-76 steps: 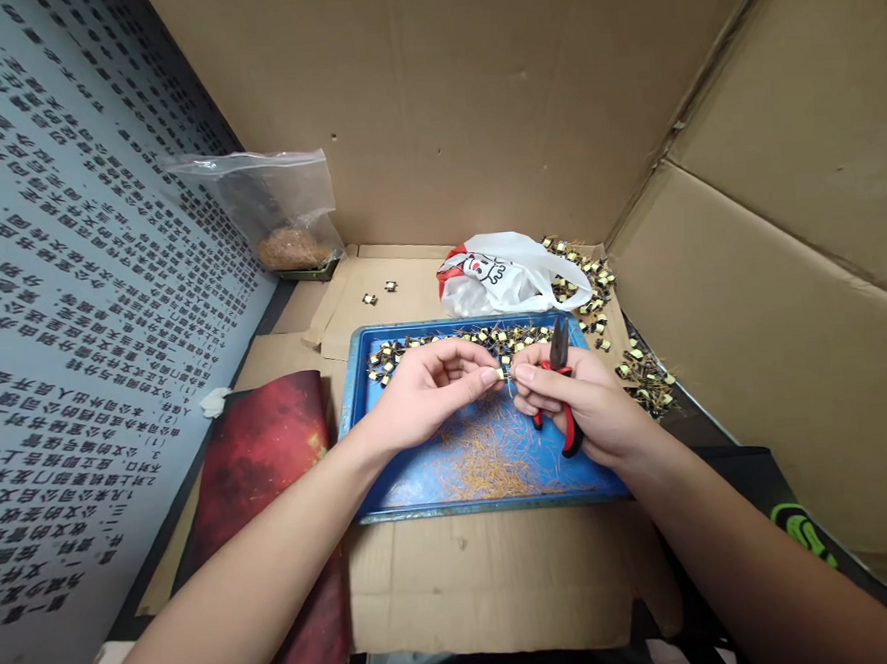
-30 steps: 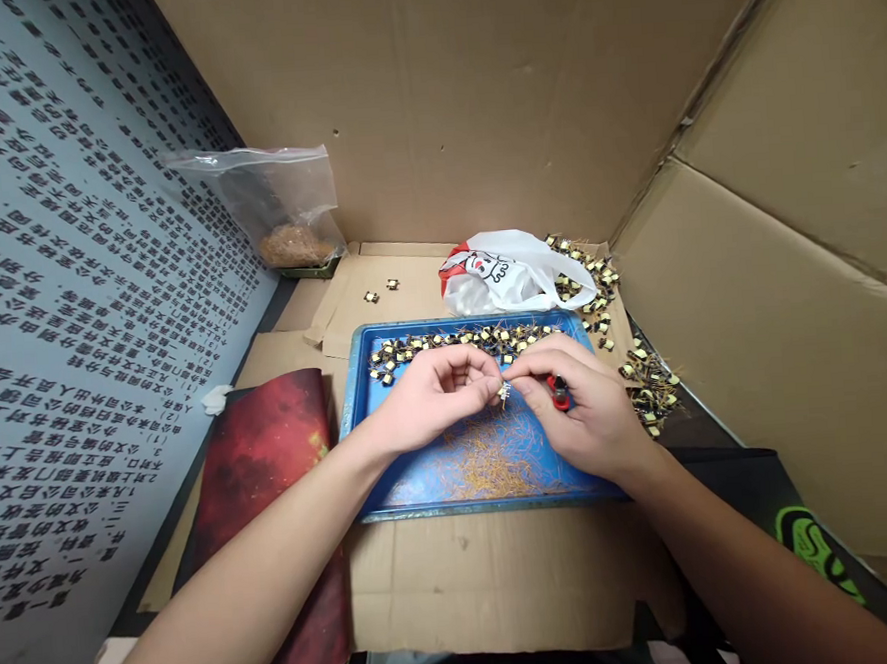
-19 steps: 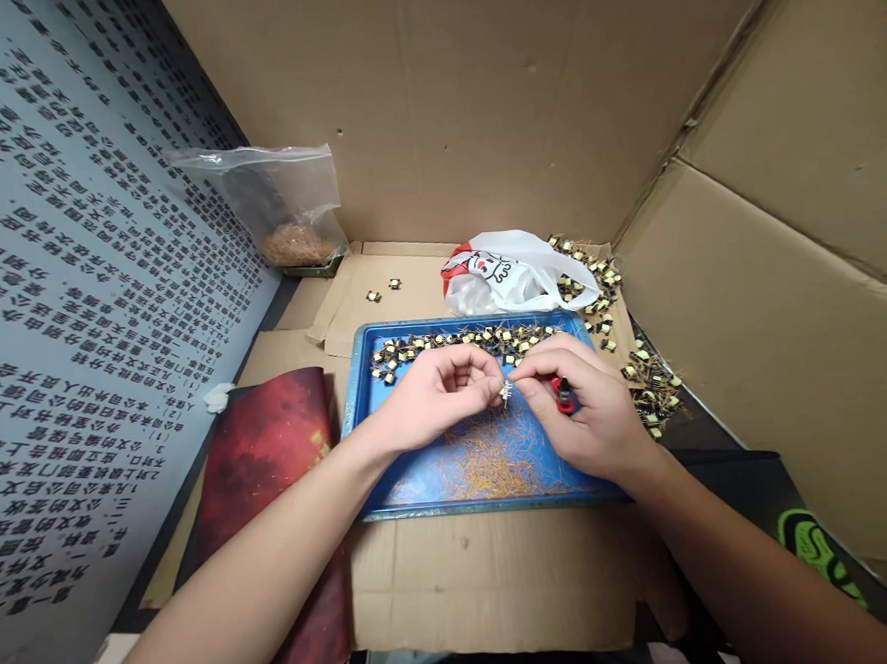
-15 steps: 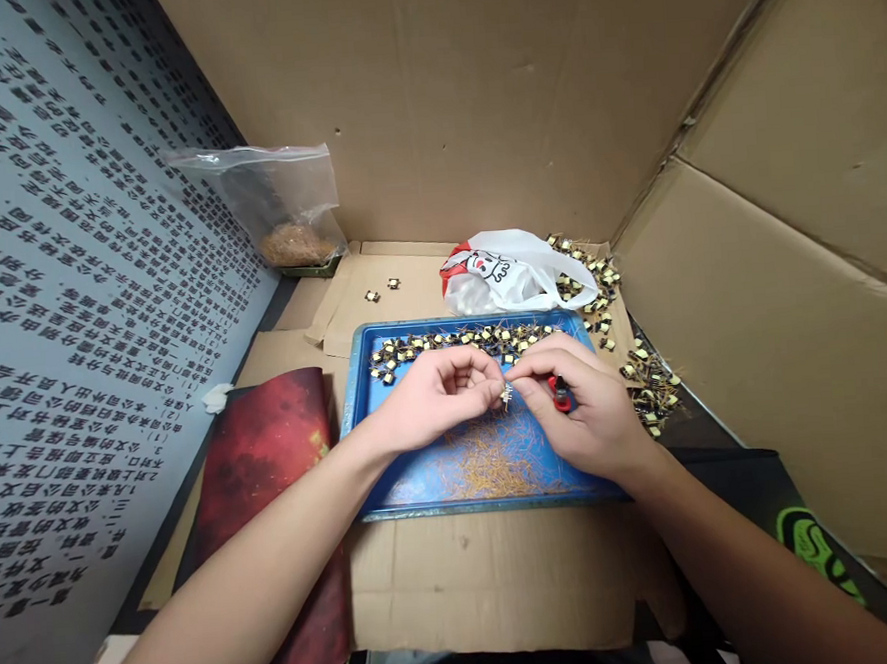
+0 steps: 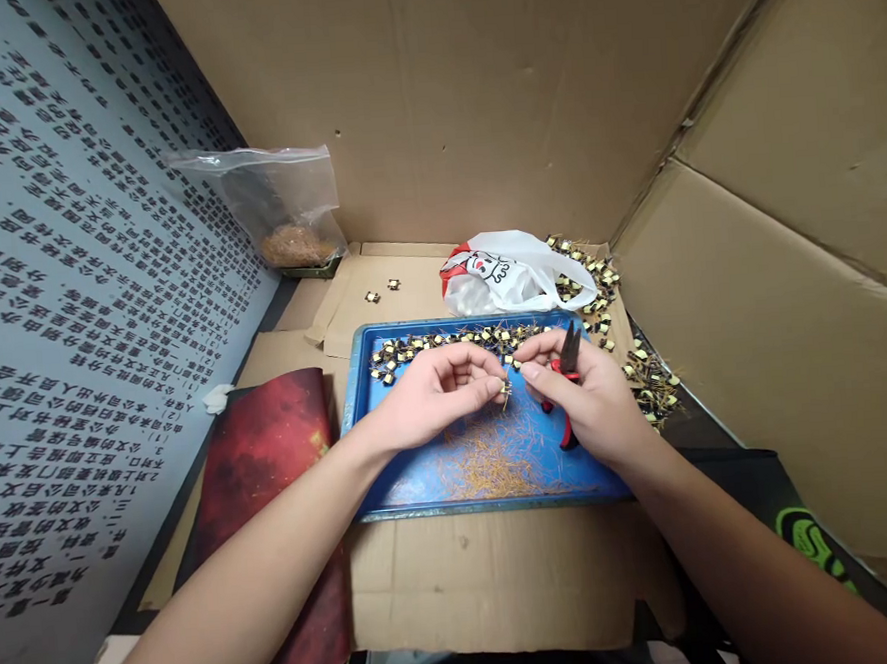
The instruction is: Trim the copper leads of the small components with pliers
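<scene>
My left hand [image 5: 454,393] pinches a small wire-leaded transformer [image 5: 505,390] between thumb and fingertips above the blue tray [image 5: 416,506]. Just to its right, my right hand [image 5: 587,393] is closed around small red-handled scissors [image 5: 568,364], their dark blades pointing up and away from the part. The thumb and forefinger of that hand sit close together, a short gap from the transformer. Beneath both hands lies a scatter of copper-coloured wire clippings [image 5: 497,464]. A row of similar yellow-and-black transformers [image 5: 415,349] lines the tray's far side.
Behind the tray rests a white and red plastic bag [image 5: 515,272]. More transformers [image 5: 649,385] are heaped to the right. A clear zip bag [image 5: 285,201] with copper-coloured wire stands back left. A dark red sheet [image 5: 272,483] lies left, and cardboard walls [image 5: 504,98] enclose the space.
My right hand has drawn slightly away from the transformer, and the scissors have swung so their blades show pointing upward. My left hand keeps its pinch in nearly the same spot.
</scene>
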A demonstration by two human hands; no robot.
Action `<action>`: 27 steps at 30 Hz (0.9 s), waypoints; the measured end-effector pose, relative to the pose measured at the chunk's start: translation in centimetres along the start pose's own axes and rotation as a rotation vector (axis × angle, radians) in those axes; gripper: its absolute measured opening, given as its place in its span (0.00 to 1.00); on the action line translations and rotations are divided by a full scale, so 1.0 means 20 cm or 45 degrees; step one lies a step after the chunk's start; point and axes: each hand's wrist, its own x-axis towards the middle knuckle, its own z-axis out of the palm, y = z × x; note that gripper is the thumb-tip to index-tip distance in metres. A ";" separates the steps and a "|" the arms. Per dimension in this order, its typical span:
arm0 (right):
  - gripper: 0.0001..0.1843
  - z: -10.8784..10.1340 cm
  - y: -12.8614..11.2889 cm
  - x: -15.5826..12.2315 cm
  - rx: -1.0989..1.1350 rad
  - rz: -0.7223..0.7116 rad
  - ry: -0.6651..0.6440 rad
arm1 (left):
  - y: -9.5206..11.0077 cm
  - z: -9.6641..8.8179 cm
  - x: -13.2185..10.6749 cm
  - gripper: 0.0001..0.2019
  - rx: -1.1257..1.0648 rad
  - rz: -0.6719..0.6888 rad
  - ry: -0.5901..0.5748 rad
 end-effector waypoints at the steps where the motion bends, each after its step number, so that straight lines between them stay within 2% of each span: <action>1: 0.14 0.00 0.00 0.00 0.038 0.046 -0.054 | 0.00 0.00 0.00 0.15 -0.010 0.023 0.017; 4: 0.16 -0.01 0.02 0.00 0.160 0.161 -0.210 | -0.01 -0.01 0.01 0.15 -0.006 0.061 0.045; 13: 0.15 0.00 0.06 0.00 0.543 0.335 -0.331 | -0.01 0.00 0.01 0.13 0.009 0.073 0.041; 23: 0.18 0.00 0.04 0.00 0.487 0.364 -0.289 | -0.01 0.00 0.01 0.15 0.012 0.043 0.061; 27: 0.16 0.00 0.05 0.00 0.544 0.338 -0.303 | -0.01 0.00 0.01 0.15 0.018 0.036 0.059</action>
